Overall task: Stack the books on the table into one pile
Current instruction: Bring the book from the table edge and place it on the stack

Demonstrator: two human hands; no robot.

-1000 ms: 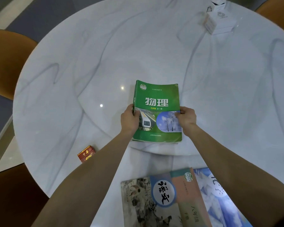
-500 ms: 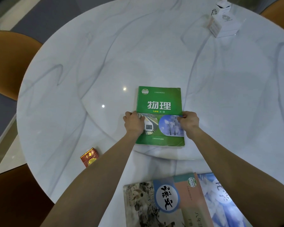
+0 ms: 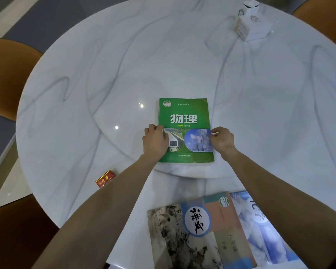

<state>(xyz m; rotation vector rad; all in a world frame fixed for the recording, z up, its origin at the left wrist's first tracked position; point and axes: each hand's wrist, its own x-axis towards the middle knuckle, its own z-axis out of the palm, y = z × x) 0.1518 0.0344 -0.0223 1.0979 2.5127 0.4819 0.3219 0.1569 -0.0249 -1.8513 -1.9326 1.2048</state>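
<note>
The green book (image 3: 184,131) lies flat near the middle of the round marble table (image 3: 85,94), on the raised inner disc, and the person has one hand at each long side of it. The left hand (image 3: 155,141) rests curled on the left edge with fingers over the cover; the right hand (image 3: 222,139) touches the right edge with bent fingers — whether they truly grip or only press is not possible to tell. Two more books wait at the near rim: the book with the ink painting (image 3: 194,235) lies partly over the blue book (image 3: 260,220), so a pile is only begun, it seems, and the green one is apart from them. Around the green book the surface is bare on all sides. A red packet (image 3: 105,178) sits left of the forearm, and a white box (image 3: 250,26) far away — neither stands in the path toward the near books.
</note>
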